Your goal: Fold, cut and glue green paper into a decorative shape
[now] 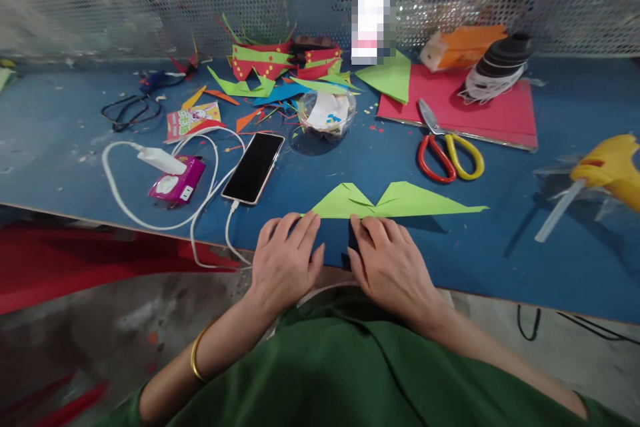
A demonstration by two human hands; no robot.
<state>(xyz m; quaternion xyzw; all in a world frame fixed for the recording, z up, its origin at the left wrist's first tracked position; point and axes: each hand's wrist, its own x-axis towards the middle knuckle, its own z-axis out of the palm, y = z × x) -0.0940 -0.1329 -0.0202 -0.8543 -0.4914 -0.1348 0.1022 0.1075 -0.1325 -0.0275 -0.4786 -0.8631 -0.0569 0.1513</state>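
A folded light-green paper cut-out (pixel 415 201) with two raised peaks and a notch between them lies near the front edge of the blue table. My left hand (pixel 286 257) rests its fingertips on the paper's left end, fingers stretched forward and thumb apart. Along the lower edge, near the middle, my right hand (pixel 393 263) presses its slightly bent fingertips, its thumb also apart. Beyond the paper to the right are scissors (pixel 440 143) with one red and one yellow handle, blades spread a little. A phone (pixel 254 168) on a white cable lies to the left.
A purple power adapter (pixel 177 180) with a white charger stands at left. Behind are a clear bowl (pixel 327 113), paper scraps and red-green paper masks (pixel 263 61). Red sheets (pixel 460 107) carry a thread cone (pixel 497 70). A yellow glue gun (pixel 607 170) lies at right.
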